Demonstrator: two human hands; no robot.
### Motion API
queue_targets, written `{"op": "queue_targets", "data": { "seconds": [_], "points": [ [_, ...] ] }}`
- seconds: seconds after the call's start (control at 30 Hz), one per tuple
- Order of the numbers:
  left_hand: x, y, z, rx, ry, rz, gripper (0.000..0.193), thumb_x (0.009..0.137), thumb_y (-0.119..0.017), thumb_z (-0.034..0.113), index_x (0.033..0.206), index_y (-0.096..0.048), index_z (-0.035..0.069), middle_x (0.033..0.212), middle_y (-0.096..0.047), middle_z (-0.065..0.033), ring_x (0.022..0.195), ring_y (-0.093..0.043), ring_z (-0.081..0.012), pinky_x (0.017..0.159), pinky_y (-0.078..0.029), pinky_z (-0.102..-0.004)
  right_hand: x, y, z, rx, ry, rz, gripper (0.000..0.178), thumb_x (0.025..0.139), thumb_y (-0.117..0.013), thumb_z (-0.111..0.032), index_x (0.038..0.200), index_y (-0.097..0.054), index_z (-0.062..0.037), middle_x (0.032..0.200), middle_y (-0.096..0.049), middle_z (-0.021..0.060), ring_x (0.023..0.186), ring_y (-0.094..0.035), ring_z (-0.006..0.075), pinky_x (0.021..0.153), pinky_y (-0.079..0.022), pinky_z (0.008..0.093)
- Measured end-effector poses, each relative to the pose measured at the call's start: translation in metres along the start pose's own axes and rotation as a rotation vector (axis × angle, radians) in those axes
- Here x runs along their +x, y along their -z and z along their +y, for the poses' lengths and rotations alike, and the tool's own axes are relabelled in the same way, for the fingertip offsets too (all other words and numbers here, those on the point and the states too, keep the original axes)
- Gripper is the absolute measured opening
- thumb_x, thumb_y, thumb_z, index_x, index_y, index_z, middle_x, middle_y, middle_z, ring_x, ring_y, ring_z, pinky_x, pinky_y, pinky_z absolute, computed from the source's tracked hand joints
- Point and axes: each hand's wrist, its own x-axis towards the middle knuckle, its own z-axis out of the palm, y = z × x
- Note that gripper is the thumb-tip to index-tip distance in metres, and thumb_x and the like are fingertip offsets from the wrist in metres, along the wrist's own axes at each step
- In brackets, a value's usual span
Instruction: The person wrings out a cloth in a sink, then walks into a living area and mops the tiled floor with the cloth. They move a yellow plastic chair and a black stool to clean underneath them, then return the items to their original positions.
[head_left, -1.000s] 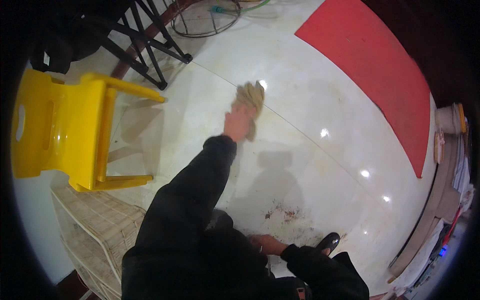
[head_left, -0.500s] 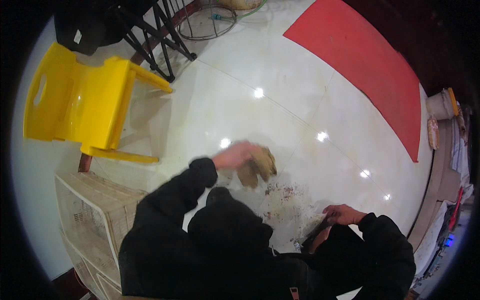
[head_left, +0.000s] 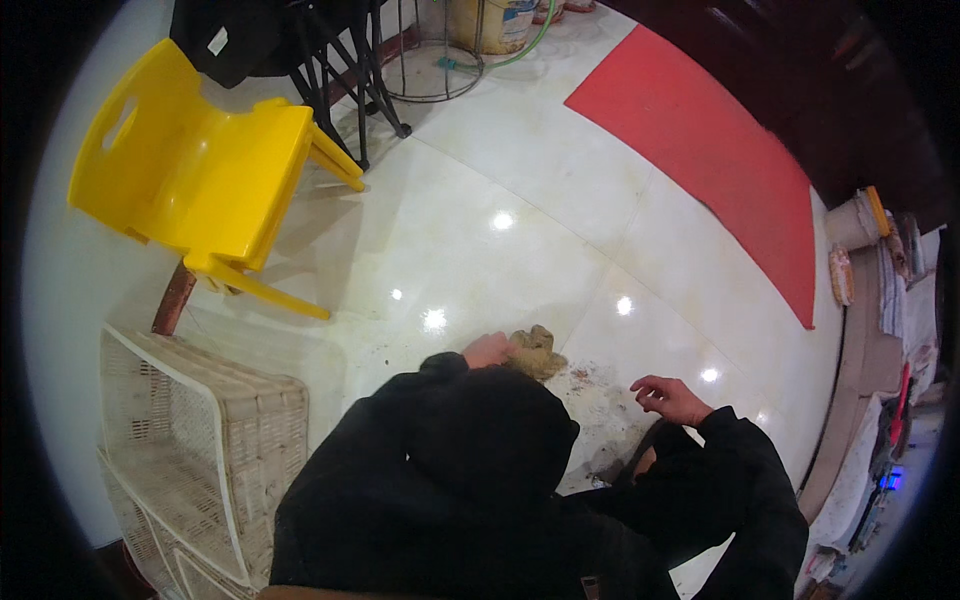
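Observation:
My left hand [head_left: 487, 350] grips a crumpled brown cloth [head_left: 536, 354] against the pale tiled floor; black clothing hides part of that hand. Just right of the cloth, dark crumbs and dirt [head_left: 583, 378] lie scattered, with grey smears nearer to me. Over the floor at the right, my right hand [head_left: 672, 399] has its fingers loosely bent and apart, with nothing in them. Below it, a foot in a dark shoe [head_left: 645, 455] shows in part beside my black trouser leg.
On the left stand a yellow plastic chair [head_left: 215, 170] and stacked off-white plastic baskets [head_left: 255, 430]. Black folding legs [head_left: 340, 90] and a wire stand [head_left: 435, 75] are at the back. A red mat [head_left: 710, 150] lies far right, before a cluttered shelf edge [head_left: 850, 400].
My left hand has brought the cloth down and nearer to me, onto the dirt. My right hand has lifted off the shoe area, its fingers spreading. The view has shifted slightly.

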Motion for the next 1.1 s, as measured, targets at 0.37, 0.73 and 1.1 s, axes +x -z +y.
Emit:
{"op": "queue_targets", "data": {
  "seconds": [0.37,0.73,1.1],
  "points": [
    [-0.072,0.150,0.015,0.004,0.263,0.441,0.030,0.086,-0.062,0.027,0.099,-0.064,0.001,0.082,-0.066,-0.0154,0.079,-0.063,-0.0236,0.074,-0.050,-0.0350,-0.046,-0.022,-0.116,0.058,0.033,0.005,0.029,0.091,-0.059,-0.008,0.120,-0.059,-0.0081,0.084,-0.063,0.0046,0.076,-0.061,0.0132,0.070,-0.052,0.0281],
    [-0.130,0.195,0.013,-0.347,0.400,0.755,0.034,0.084,-0.062,0.032,0.104,-0.066,0.004,0.093,-0.070,-0.0136,0.083,-0.067,-0.0280,0.077,-0.052,-0.0387,0.050,-0.021,-0.209,-0.249,0.556,-0.004,0.033,0.092,-0.057,-0.006,0.124,-0.054,-0.0079,0.085,-0.062,0.0068,0.078,-0.061,0.0163,0.073,-0.051,0.0328],
    [-0.100,0.198,0.058,-0.406,0.203,0.517,0.061,0.082,-0.065,0.022,0.136,-0.045,0.004,0.133,-0.053,-0.0206,0.122,-0.051,-0.0336,0.104,-0.040,-0.0400,0.211,-0.058,-0.236,0.457,0.482,-0.137,0.064,0.088,-0.065,-0.010,0.142,-0.030,-0.0031,0.134,-0.048,0.0165,0.115,-0.055,0.0259,0.094,-0.049,0.0365]
  ]
}}
